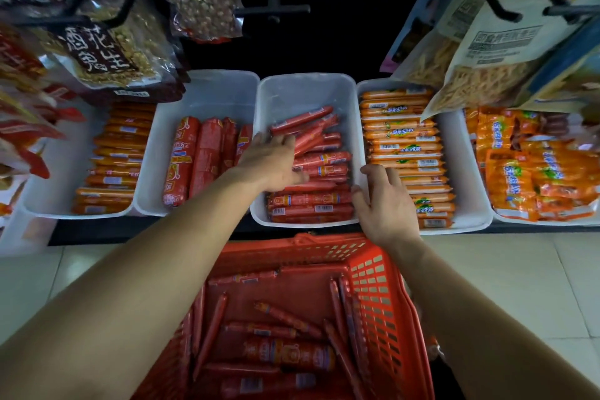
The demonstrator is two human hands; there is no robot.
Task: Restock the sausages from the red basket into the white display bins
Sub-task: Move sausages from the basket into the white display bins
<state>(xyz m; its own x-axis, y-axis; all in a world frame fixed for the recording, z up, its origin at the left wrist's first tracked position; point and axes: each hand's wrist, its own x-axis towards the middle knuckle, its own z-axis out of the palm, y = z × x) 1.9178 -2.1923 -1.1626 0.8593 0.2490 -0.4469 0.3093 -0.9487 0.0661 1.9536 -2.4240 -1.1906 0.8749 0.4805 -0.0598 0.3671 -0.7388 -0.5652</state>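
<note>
Below, red basket [383,286] holds sausages [279,354]; left hand [276,162] spread flat in middle bin [305,84], right hand [383,201] open-fingered on its rim

We cannot read the blurred labels on the sausages [310,208]. Our left hand [272,164] covers several. At six o'clock the red basket [380,289] is cut off; at three, the orange packs [535,169].

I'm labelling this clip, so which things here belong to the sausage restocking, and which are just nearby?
Part of the job:
red basket
thin red sausages in it
middle white bin
left hand
right hand

Just nearby:
peanut bags
orange sausages
fat red sausages
snack packets
</note>
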